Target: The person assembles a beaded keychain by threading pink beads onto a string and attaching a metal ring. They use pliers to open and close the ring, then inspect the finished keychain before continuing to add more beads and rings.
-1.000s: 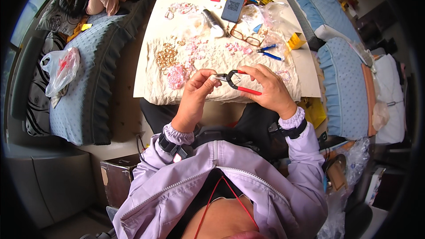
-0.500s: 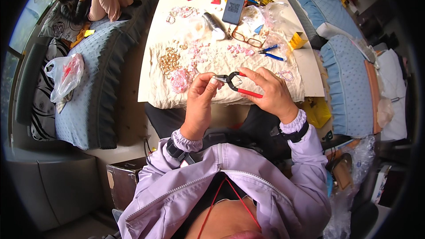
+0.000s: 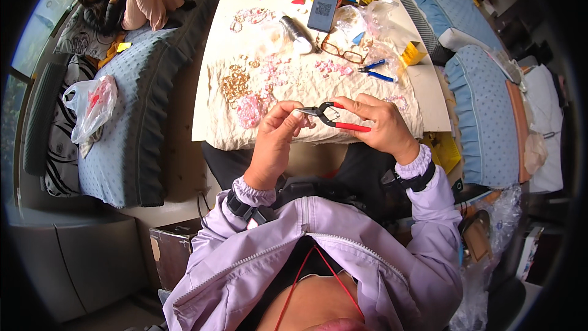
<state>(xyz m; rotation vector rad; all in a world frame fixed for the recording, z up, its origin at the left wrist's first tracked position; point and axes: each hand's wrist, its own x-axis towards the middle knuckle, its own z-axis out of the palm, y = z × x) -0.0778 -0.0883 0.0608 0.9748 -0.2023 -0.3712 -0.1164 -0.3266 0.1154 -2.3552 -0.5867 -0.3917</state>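
My right hand [image 3: 387, 127] is closed around the red handles of small pliers [image 3: 328, 114], which point left with handles spread. Their dark jaw tips reach the fingertips of my left hand [image 3: 278, 138]. Thumb and forefinger of that hand pinch together, with a bit of pink beading [image 3: 307, 122] showing beside them; its exact form is too small to make out. Just left of this hand lies a round bundle of pink beads [image 3: 249, 112] on a cream cloth [image 3: 217, 130]. Gold-coloured rings [image 3: 234, 84] are heaped beyond it, next to loose pink beads [image 3: 277, 73].
Farther up the table are blue-handled pliers [image 3: 376, 71], eyeglasses [image 3: 342, 53], a dark bottle with a white cap [image 3: 296, 35] and an upright phone [image 3: 324, 9]. Blue-covered sofas [image 3: 131, 135] flank the table. Someone reclines at the far left [image 3: 144, 0].
The pliers and my right hand have shifted slightly right, so more of the jaws shows past my left fingertips. My left hand keeps its pinch in nearly the same place.
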